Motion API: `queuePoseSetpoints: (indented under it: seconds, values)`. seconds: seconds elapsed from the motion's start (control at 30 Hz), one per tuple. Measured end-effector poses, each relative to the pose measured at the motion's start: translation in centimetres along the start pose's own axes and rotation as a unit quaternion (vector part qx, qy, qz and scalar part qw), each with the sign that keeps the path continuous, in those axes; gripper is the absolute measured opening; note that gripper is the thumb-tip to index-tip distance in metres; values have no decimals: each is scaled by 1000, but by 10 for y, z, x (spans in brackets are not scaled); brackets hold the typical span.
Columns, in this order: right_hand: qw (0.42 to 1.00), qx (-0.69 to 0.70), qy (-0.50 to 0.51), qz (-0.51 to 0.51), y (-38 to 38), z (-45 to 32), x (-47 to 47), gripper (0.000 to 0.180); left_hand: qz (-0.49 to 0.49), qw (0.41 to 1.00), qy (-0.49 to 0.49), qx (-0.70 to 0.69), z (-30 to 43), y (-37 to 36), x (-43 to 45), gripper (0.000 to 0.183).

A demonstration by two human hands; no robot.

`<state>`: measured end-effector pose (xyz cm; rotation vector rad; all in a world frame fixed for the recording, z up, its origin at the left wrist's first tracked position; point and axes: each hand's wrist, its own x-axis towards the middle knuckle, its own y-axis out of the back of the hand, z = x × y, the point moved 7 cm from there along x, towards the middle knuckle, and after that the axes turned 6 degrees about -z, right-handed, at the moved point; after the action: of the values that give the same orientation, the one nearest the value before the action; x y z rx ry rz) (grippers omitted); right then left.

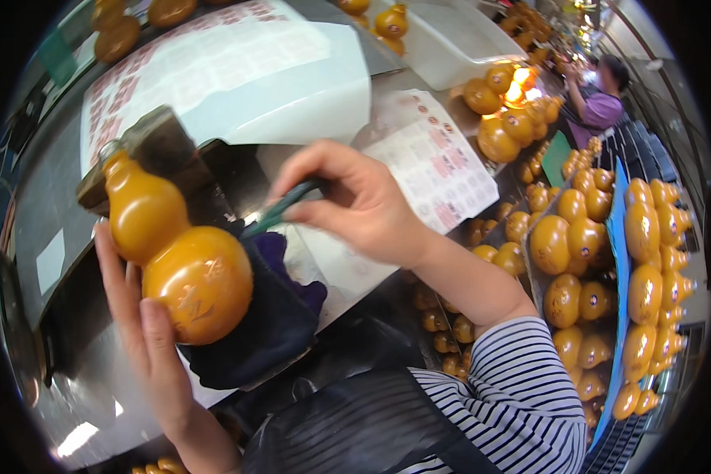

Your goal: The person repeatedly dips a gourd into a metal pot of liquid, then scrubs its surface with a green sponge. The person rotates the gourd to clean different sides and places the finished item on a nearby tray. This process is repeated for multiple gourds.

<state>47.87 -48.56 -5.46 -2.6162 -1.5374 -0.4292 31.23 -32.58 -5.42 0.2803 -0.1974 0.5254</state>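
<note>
A glossy orange-yellow gourd-shaped bottle (197,284) lies on its side, its neck up and to the left, with gold characters on the larger bulb. Its neck rests by a dark block (157,139). My left hand (148,320) holds the bottle from the left and below, fingers along its side. Dark cloth (260,332) and purple cloth (293,278) lie under and beside the bulb. To the right of the bottle, my right hand (355,204) pinches a slim green tool (278,210), its tip near the dark cloth. What kind of tool it is, I cannot tell.
Printed sheets (450,172) lie right of my hands, and a larger white sheet (284,77) lies beyond the block. A white plastic tub (456,41) stands at the back. Many gourd bottles (569,237) are stacked on the right beside a blue divider (619,266). Another person (601,106) is farther back.
</note>
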Motion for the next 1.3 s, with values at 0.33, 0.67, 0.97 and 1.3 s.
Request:
queuePoseSetpoints:
  seconds: [0.33, 0.67, 0.97, 1.3]
  values:
    - [754, -567, -285, 170, 221, 77, -89, 29, 80, 988, 105, -84, -44, 37, -17, 45]
    - [710, -673, -205, 32, 157, 82, -90, 29, 113, 988, 89, -56, -39, 48, -16, 43]
    - [751, -655, -81, 29, 58, 27, -199, 49, 76, 995, 22, -60, -21, 38, -11, 43]
    - [936, -162, -268, 162, 68, 34, -174, 14, 28, 998, 24, -58, -4, 31, -1, 44]
